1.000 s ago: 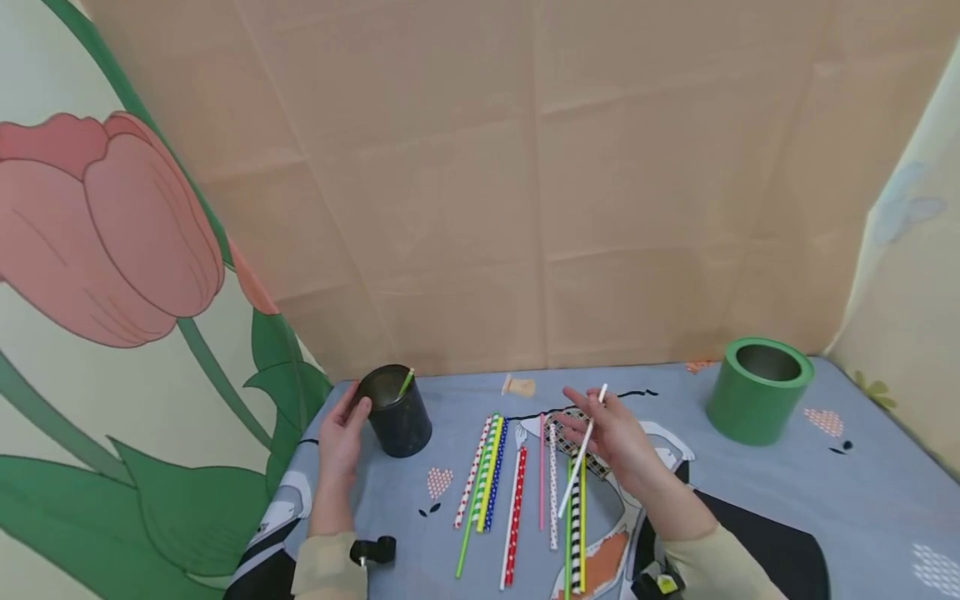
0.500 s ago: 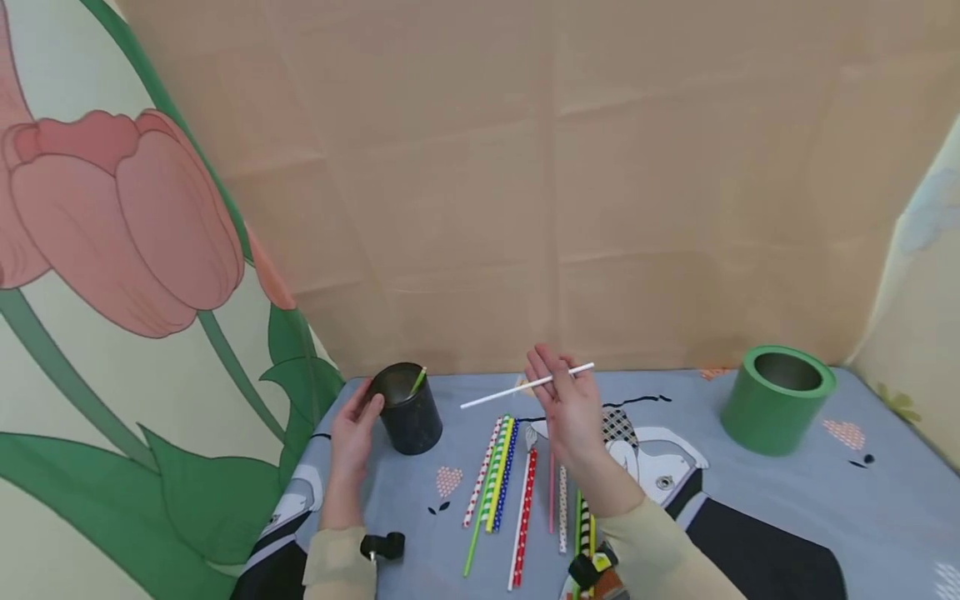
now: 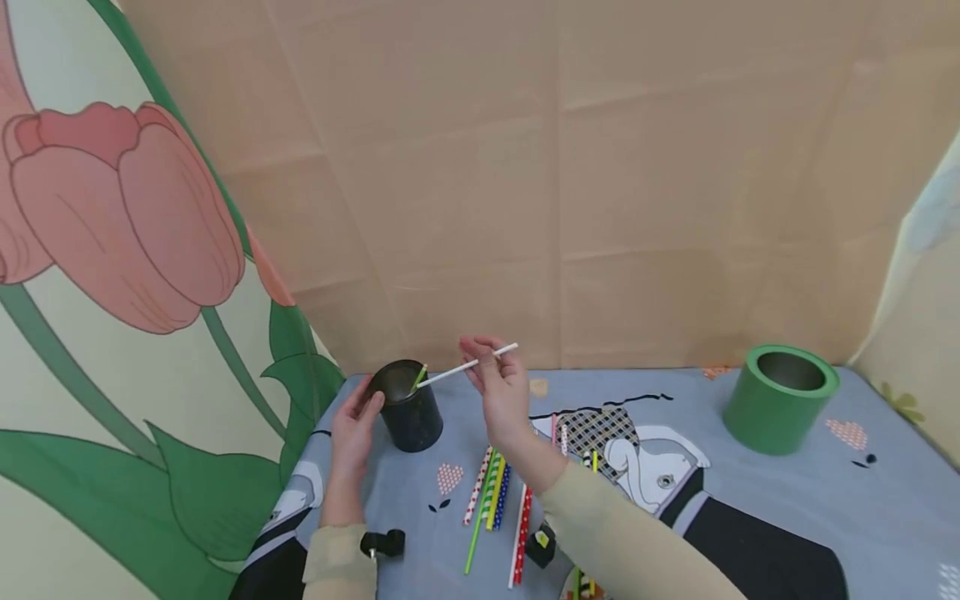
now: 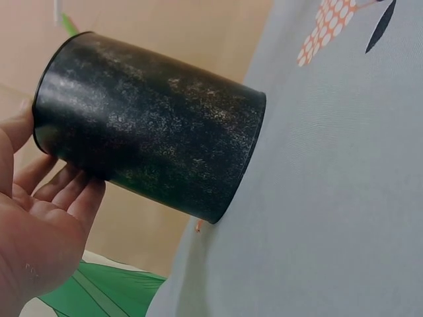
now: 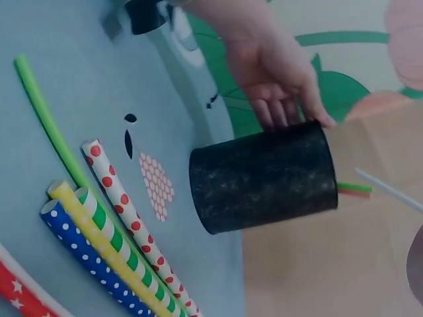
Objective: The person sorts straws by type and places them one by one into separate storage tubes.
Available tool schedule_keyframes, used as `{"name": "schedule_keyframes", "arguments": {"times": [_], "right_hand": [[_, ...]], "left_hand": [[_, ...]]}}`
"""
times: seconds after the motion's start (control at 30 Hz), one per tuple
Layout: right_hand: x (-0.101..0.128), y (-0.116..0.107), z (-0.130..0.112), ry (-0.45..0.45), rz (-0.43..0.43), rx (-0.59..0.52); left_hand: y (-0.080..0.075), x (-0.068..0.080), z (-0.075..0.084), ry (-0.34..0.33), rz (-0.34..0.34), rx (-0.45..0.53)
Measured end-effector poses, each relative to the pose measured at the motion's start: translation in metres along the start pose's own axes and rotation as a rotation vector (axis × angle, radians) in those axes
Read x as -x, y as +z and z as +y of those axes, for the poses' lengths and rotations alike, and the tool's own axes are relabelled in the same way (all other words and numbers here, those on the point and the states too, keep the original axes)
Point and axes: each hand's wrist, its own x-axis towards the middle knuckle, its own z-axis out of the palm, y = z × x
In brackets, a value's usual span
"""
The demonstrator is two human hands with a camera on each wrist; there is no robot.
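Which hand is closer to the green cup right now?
Right. The right hand, pinching a white straw, is mid-table, with a wide gap to the green cup. The left hand is farther off, resting against the black cup at the table's opposite end.

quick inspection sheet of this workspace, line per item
surface: blue printed cloth
job's things: white straw tip at rim of black cup; a green straw inside
clutter: patterned straws lying loose; green cup far right
grippers: left hand rests against black cup; right hand pinches white straw
cables: nothing seen
surroundings: tan backdrop, tulip panel at left
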Motion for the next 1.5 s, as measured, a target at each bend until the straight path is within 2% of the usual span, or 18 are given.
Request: {"name": "schedule_keyframes", "arguments": {"times": [0.2, 0.4, 0.77, 1.03, 1.27, 1.5], "right_hand": [[0.002, 0.019, 0.009, -0.002, -0.048, 0.101], [-0.006, 0.03, 0.011, 0.016, -0.125, 0.182], [-0.019, 0.033, 0.007, 0.072, -0.117, 0.336], [-0.017, 0.034, 0.009, 0.118, -0.196, 0.51], [-0.012, 0.031, 0.01, 0.143, -0.211, 0.569], [-0.008, 0.028, 0.006, 0.151, -0.19, 0.556]], "left_hand": [[0.0, 0.001, 0.001, -0.002, -0.006, 0.02], [0.001, -0.001, 0.0, 0.006, 0.0, 0.028], [0.0, -0.002, -0.002, 0.006, 0.001, 0.024], [0.001, 0.0, 0.0, -0.007, 0.0, 0.031], [0.002, -0.001, 0.001, -0.006, -0.008, 0.028], [0.001, 0.002, 0.002, -0.018, -0.006, 0.031]]}}
